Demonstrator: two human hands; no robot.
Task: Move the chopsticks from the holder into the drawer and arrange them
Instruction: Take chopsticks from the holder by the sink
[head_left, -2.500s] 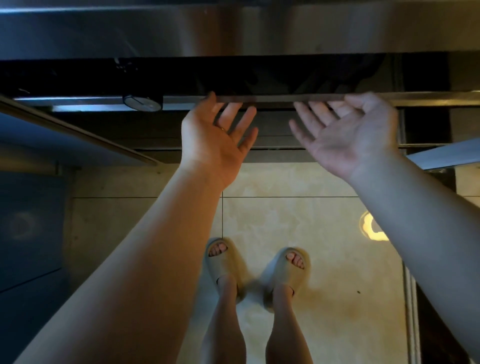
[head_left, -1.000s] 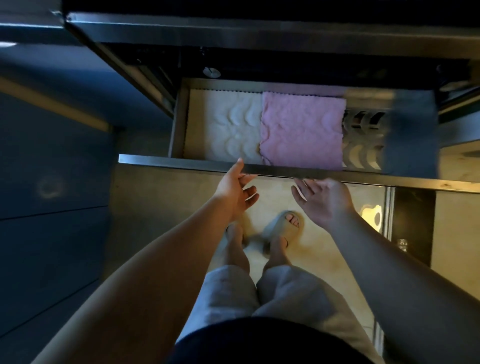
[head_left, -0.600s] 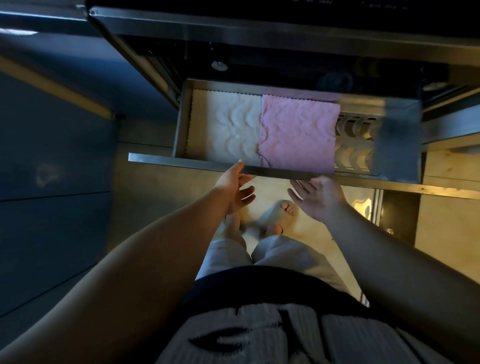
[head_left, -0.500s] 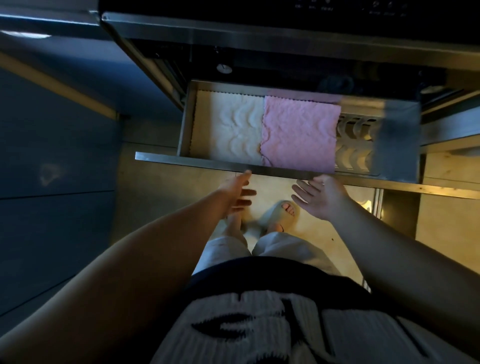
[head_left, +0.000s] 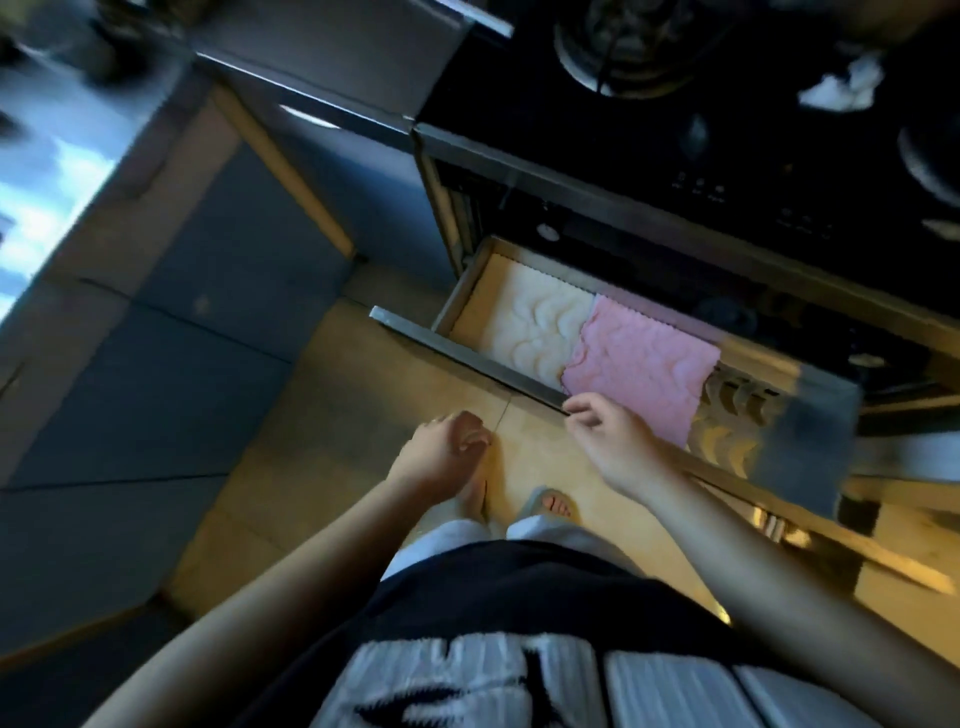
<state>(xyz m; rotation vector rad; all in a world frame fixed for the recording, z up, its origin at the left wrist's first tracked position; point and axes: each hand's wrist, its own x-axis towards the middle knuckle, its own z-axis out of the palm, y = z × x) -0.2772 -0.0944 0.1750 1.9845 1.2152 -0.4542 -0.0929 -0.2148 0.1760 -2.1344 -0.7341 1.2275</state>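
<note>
Your right hand (head_left: 608, 441) was at the front edge of the drawer (head_left: 467, 353). Its bent fingers (head_left: 584, 404) were right at the metal lip. I could not tell if they pinched the lip or only touched it. Your left hand (head_left: 447, 452) hung just beside it, over the floor (head_left: 337, 415). Its fingers were loosely curled and held nothing.

The drawer was pulled out from under the stove top (head_left: 675, 130). Inside lay a cream cloth (head_left: 530, 322) on the left. A pink cloth (head_left: 639, 369) lay next to it, edge against edge. At the far right end was a metal rack (head_left: 737, 410) with curved slots. No chopsticks were in the drawer. I could not see the chopsticks or the holder anywhere, and the counter at the top left was too blurry to read.

So I think the job had only just begun. The drawer looked open enough, so you could leave it as it was. The good way on would be to find the holder and take the chopsticks in one bunch near the middle. Keep all the tips pointing the same way so none slip out. Then lay them flat on a cloth, side by side.
</note>
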